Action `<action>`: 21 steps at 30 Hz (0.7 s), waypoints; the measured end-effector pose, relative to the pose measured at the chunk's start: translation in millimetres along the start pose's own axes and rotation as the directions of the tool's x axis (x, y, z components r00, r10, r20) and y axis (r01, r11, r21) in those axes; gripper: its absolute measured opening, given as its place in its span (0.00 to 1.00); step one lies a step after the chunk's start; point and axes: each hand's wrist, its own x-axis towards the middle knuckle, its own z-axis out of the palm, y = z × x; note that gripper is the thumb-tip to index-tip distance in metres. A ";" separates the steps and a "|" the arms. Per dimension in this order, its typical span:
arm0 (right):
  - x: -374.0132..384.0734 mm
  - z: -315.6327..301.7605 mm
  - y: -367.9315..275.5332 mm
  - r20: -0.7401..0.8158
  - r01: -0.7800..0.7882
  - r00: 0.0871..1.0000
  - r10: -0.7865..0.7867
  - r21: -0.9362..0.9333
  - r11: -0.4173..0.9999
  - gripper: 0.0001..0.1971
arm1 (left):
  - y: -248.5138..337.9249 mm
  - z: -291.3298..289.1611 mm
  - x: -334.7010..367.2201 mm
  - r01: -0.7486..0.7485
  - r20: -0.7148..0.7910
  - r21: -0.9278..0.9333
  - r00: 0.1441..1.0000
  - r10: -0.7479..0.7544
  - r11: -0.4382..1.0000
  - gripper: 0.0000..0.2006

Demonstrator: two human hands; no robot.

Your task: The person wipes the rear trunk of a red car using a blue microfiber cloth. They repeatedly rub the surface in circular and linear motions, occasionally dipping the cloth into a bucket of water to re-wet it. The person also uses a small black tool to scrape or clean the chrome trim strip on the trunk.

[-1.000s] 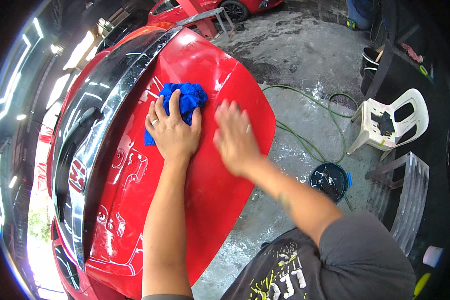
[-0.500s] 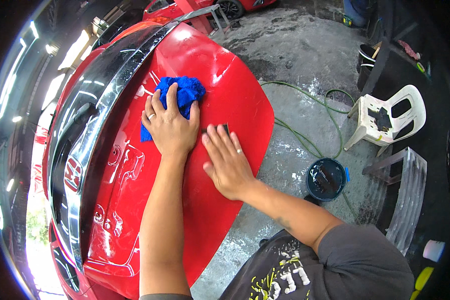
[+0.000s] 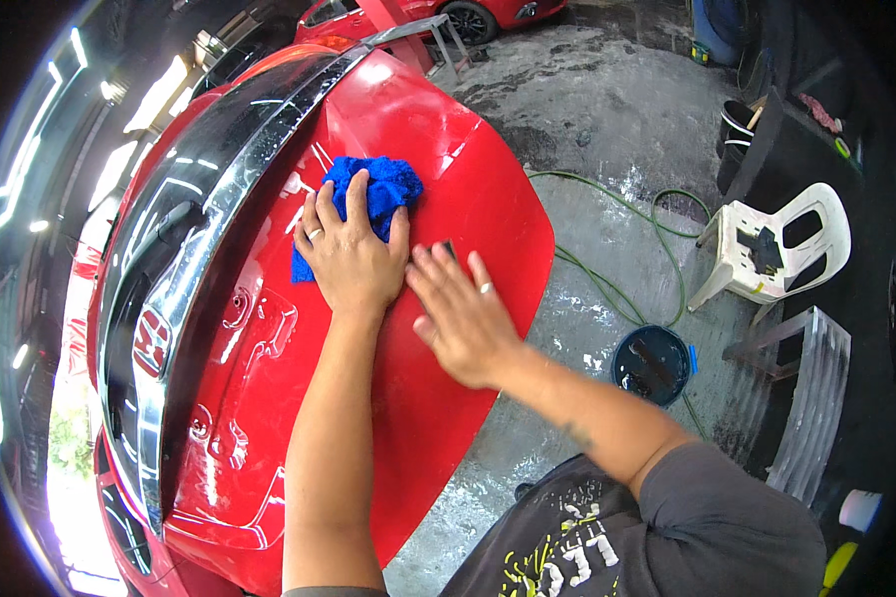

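Observation:
My left hand (image 3: 351, 251) lies over a bunched blue microfiber cloth (image 3: 393, 189) on a red car panel (image 3: 433, 418). Its fingers bend over the cloth, with the thumb along the cloth's right side. Just right of it, my right hand (image 3: 463, 316) is stretched out flat on the same panel, fingers nearly straight. A small dark corner of a thin sheet (image 3: 448, 248) peeks out past the right fingertips; the rest is hidden beneath the hand. Molded recesses and white reflections mark the panel left of my forearms.
A black glossy strip with an emblem (image 3: 151, 341) borders the panel's left side. On the wet concrete floor (image 3: 597, 109) stand a dark bucket of water (image 3: 651, 365) and a white plastic chair (image 3: 767, 244). A green hose (image 3: 667, 269) winds between. Behind the bucket is a worn stool (image 3: 811, 398).
My right hand has shifted slightly across the panel, and less of the dark sheet shows past its fingertips. My left hand stays on the cloth. The whole view has moved a little.

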 end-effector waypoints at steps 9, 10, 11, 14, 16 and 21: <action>60.2 8.4 77.7 -0.215 -0.282 0.942 0.257 -0.092 0.955 0.34 | 8.9 3.4 4.7 -0.038 0.022 0.030 0.999 0.037 0.999 0.35; 20.5 8.8 36.8 -0.158 -0.192 0.969 0.188 -0.015 0.981 0.34 | 5.4 3.2 2.1 -0.031 0.025 0.028 0.999 0.031 0.999 0.35; -4.7 3.4 5.3 -0.104 -0.106 0.988 0.114 0.079 0.991 0.34 | 1.9 1.2 -0.5 -0.027 0.020 0.036 0.999 0.026 0.999 0.34; -12.0 -10.3 16.5 0.029 -0.001 1.000 0.000 0.047 0.999 0.34 | -0.7 2.3 1.7 -0.022 0.003 0.037 1.000 0.021 0.999 0.34; 36.5 -10.8 75.8 -0.129 -0.126 0.986 0.107 -0.146 0.981 0.33 | 8.2 2.4 4.6 -0.028 0.007 0.014 1.000 0.028 0.999 0.34; 88.9 -18.1 120.7 -0.141 -0.391 0.909 0.392 0.038 0.920 0.34 | 13.3 2.3 6.2 -0.040 0.035 0.029 0.999 0.038 0.999 0.35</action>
